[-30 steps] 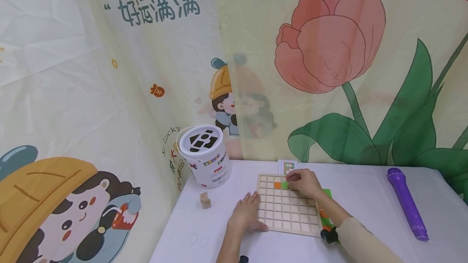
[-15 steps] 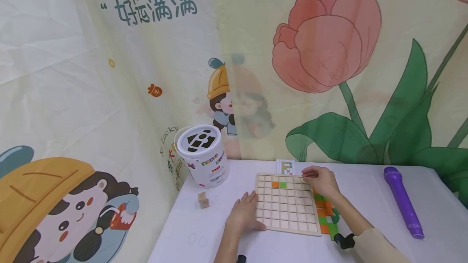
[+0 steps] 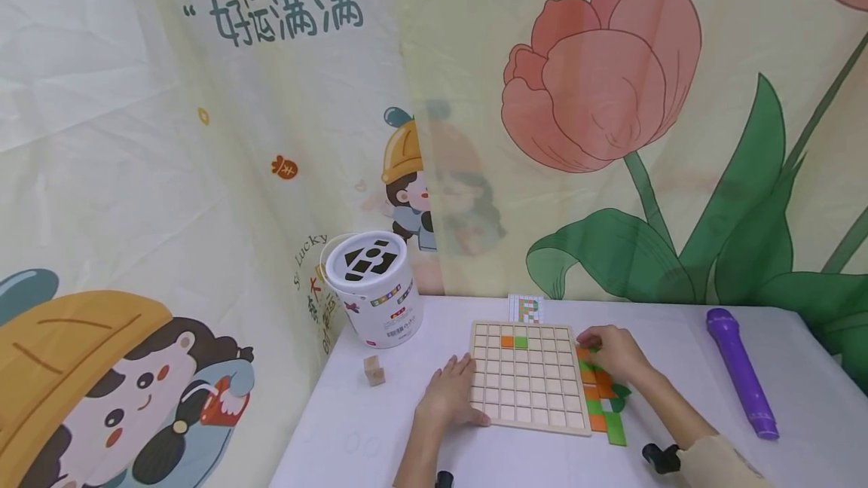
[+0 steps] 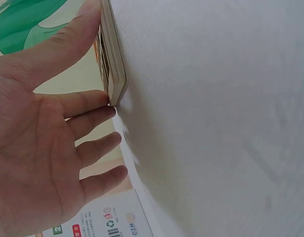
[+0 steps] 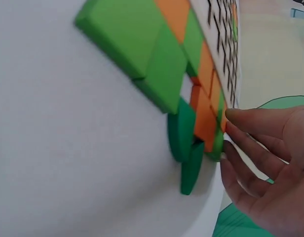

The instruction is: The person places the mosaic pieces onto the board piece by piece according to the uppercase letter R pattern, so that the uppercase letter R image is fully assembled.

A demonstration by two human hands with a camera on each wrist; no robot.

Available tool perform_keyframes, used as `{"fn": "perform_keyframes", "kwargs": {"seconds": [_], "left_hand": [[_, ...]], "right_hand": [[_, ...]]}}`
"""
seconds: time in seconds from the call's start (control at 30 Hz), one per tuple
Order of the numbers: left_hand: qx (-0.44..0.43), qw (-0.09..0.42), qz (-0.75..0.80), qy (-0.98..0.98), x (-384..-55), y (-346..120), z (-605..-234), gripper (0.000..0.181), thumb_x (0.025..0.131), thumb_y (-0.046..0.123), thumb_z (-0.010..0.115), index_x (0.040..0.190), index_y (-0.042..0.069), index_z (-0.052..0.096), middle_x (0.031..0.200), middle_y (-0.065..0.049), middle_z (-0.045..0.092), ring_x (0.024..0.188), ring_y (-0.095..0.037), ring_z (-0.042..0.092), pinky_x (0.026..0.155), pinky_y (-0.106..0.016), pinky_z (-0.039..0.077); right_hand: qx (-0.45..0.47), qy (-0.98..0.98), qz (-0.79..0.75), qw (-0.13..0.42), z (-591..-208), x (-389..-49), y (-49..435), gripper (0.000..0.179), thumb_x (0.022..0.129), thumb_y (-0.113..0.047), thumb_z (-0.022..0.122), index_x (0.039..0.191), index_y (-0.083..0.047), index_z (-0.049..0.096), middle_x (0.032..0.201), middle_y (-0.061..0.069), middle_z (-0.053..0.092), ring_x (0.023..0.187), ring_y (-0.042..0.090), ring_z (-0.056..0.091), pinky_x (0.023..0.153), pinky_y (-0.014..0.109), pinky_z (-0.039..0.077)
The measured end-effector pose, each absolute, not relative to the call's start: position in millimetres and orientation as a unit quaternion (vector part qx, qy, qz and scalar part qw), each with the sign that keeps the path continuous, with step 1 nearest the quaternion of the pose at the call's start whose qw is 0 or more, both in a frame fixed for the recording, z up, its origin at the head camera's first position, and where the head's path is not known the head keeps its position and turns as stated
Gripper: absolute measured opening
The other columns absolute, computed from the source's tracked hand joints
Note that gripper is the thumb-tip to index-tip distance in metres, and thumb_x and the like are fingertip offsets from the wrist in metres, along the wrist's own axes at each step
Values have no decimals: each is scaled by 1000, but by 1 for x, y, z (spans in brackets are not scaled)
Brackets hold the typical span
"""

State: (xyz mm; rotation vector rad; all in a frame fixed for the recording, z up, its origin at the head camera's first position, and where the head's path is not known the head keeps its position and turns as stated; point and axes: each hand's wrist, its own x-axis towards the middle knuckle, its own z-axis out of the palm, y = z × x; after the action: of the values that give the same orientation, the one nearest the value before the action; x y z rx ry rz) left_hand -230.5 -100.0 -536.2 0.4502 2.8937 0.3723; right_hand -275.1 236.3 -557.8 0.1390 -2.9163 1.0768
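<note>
A square wooden grid board [image 3: 532, 390] lies on the table, with one orange tile [image 3: 507, 342] and one green tile [image 3: 521, 343] side by side in an upper row. My left hand [image 3: 444, 394] rests along its left edge, fingers straight, thumb at the near corner; the left wrist view shows fingertips against the board's side. Beyond the board's right edge lie several loose orange and green blocks [image 5: 159, 59]. My right hand [image 3: 620, 356] is at the far end of them. In the right wrist view, its thumb and forefinger pinch a small orange block [image 5: 224, 117].
A white lidded bucket [image 3: 373, 288] stands at the back left, two small wooden cubes [image 3: 374, 371] in front of it. A pattern card [image 3: 526, 309] lies behind the board. At the right is a purple microphone-shaped object [image 3: 742, 375]. Printed curtains hang behind the table.
My right hand has moved right from the board's upper row to the loose blocks, leaving the green tile in view beside the orange one. My left hand has stayed at the board's edge.
</note>
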Motion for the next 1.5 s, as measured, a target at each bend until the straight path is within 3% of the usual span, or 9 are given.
{"fn": "perform_keyframes", "kwargs": {"seconds": [0.43,0.87,1.5], "left_hand": [[153,94,129,975,-232,-102,-533,108,68,44,96,154,-1,47,163,-16,43,152,-38,36,121,-59,34],[151,97,131,975,-230,-102,-532,108,67,43,97,153,0,48,162,-15,44,152,-38,36,121,-59,34],[151,92,116,977,-231,-100,-537,108,68,47,96,154,2,48,162,-14,44,152,-38,37,121,-58,35]], "right_hand": [[65,-934,343,78,-565,-269,232,23,83,7,78,103,-1,76,94,7,76,91,29,70,85,54,61],[77,-922,362,114,-563,-274,231,20,84,5,81,103,-2,77,88,2,75,81,19,70,76,40,64],[42,-888,447,96,-564,-300,194,17,85,2,83,100,-2,77,86,1,76,78,17,72,68,25,59]]}}
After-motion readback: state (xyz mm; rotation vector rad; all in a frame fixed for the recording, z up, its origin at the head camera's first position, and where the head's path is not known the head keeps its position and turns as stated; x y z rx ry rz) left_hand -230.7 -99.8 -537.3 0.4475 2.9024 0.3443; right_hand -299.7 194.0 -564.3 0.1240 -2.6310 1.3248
